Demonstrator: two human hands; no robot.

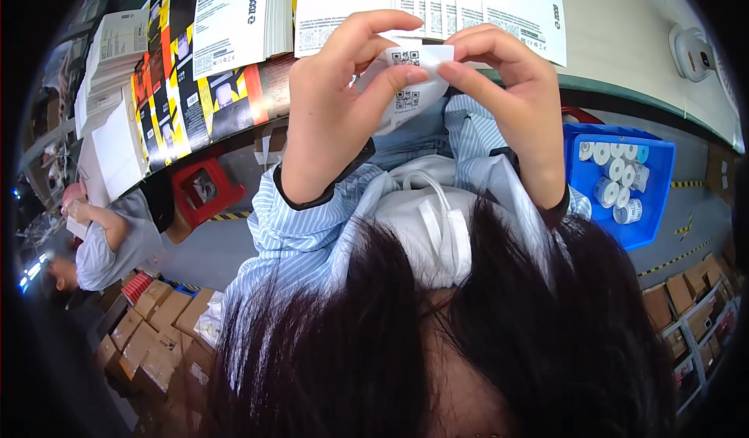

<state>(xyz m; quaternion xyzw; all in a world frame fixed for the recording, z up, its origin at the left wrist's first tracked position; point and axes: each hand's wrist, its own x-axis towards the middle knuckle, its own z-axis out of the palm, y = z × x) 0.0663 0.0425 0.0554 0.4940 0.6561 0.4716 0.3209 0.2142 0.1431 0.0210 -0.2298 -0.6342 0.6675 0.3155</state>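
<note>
Between my two hands is a white strip of stickers printed with black square codes. My left hand pinches its left side, thumb lying across the printed face and index finger arched above. At the upper right corner, the thumb and forefinger of my right hand grip the strip's edge. Just beyond my hands, white printed cards lie fanned out in an overlapping row on the table. Further left stands a thick stack of similar white cards.
More white cards are piled on the far left, beside yellow, black and orange printed packaging. A white device sits at the table's right. Below are a blue bin of label rolls, a red stool and cardboard boxes. Another person works at left.
</note>
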